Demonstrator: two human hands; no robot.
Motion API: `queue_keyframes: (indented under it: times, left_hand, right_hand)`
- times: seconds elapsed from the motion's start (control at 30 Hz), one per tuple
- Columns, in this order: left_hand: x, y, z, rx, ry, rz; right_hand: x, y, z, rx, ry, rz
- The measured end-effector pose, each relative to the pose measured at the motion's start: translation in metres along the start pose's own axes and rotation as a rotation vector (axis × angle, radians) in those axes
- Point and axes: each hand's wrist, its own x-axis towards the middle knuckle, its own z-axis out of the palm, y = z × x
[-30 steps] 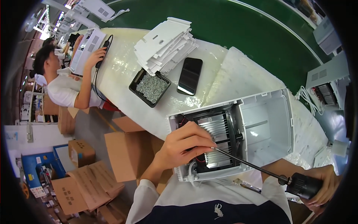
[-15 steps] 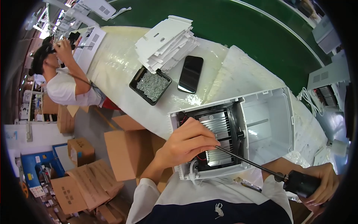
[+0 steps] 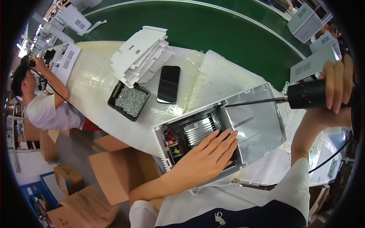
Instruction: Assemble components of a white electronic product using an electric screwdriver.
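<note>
A white plastic housing [image 3: 262,125] lies open on the padded bench, with a finned metal heat sink [image 3: 197,129] and a small circuit board [image 3: 171,142] inside. My left hand [image 3: 207,155] lies flat on the dark part of the housing, fingers spread and together pressing down. My right hand [image 3: 336,85] grips a black electric screwdriver [image 3: 308,95] held high at the right. Its long bit [image 3: 253,102] points left, with the tip at the housing's upper inner edge.
A black tray of screws [image 3: 129,100] and a black phone [image 3: 169,83] lie left of the housing. A stack of white plastic panels [image 3: 140,55] sits behind them. A green conveyor [image 3: 213,34] runs beyond. Another person [image 3: 45,102] works at far left. Cardboard boxes [image 3: 110,171] stand below the bench.
My right hand lifted the screwdriver from low right to high right, its bit now at the housing's upper edge. My left hand went from pinching at the heat sink to pressing flat.
</note>
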Motion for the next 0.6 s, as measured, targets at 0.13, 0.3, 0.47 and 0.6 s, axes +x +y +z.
queue_keyframes:
  times: [0.13,0.3,0.47,0.6]
  left_hand:
    - [0.002,-0.003,0.011,0.079,-0.052,0.021]
    - [0.002,-0.004,0.013,0.179,-0.116,0.065]
    - [0.000,-0.004,0.016,0.218,-0.109,0.030]
    - [0.000,-0.005,0.017,0.215,-0.086,0.038]
  right_hand:
    - [0.033,0.027,0.022,-0.066,0.124,0.056]
    - [0.041,0.042,0.057,-0.129,0.291,0.126]
    - [0.053,0.090,0.077,-0.091,0.383,0.128]
    - [0.043,0.105,0.086,-0.179,0.427,0.241]
